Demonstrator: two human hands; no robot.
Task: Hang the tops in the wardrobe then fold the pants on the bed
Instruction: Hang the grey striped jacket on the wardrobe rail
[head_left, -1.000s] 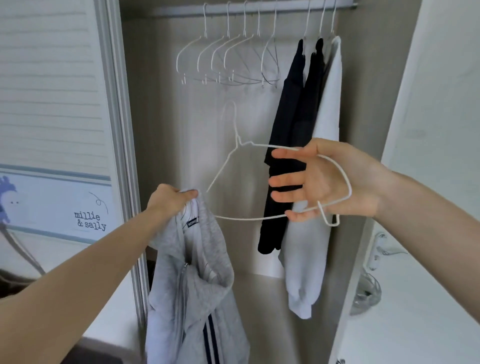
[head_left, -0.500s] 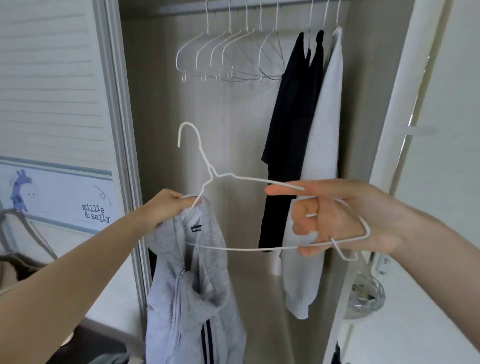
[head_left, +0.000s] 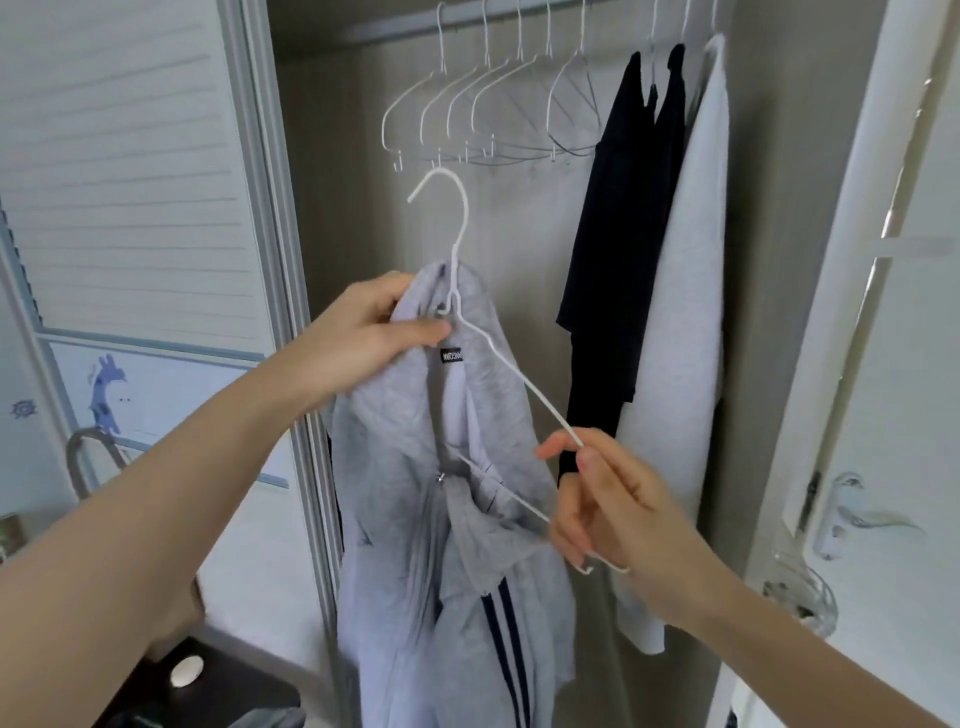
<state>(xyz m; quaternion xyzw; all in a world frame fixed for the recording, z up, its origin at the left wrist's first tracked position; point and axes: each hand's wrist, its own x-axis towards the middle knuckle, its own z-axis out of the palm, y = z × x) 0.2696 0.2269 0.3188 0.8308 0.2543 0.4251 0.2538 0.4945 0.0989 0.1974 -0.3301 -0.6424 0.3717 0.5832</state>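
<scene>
A grey zip jacket (head_left: 415, 519) with dark side stripes hangs from my left hand (head_left: 363, 338), which grips its collar in front of the open wardrobe. A white wire hanger (head_left: 460, 249) stands with its hook up above the collar, one arm inside the jacket. My right hand (head_left: 597, 499) pinches the hanger's other arm and lower corner at the jacket's right side. On the rail hang several bare white hangers (head_left: 483, 104), two dark tops (head_left: 623, 234) and a light grey top (head_left: 685, 312).
The wardrobe's sliding door frame (head_left: 270, 260) stands at the left. At the right is a white door (head_left: 883, 364) with a metal handle (head_left: 857, 514). A dark piece of furniture (head_left: 208, 686) sits at the lower left.
The hanger has swung left and tilted, its one arm going into the jacket's neck. My right hand dropped lower and changed to a pinch on the hanger. My left hand lifted the collar.
</scene>
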